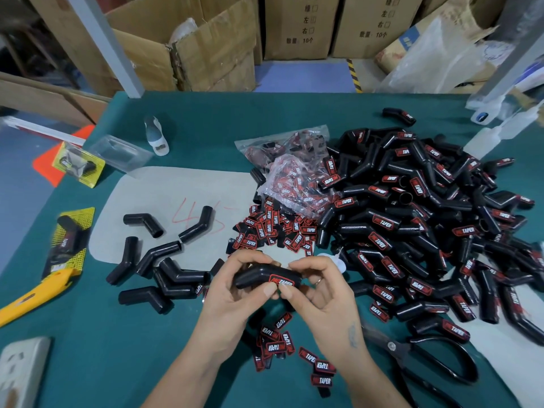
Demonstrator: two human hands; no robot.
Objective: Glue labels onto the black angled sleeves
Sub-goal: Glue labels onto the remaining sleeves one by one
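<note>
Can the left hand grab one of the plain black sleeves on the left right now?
Probably not yet: the left hand is busy holding a sleeve. The plain sleeves lie uncovered beside it.

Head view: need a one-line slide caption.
Both hands, left and right, press a red-and-black label onto a black angled rubber sleeve above the green table, beside a labelled pile.

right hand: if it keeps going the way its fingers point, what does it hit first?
The right hand points left and slightly away, already pinching the labelled sleeve. Straight on it would likely meet the left hand gripping the sleeve's other end; depth is unclear.
</note>
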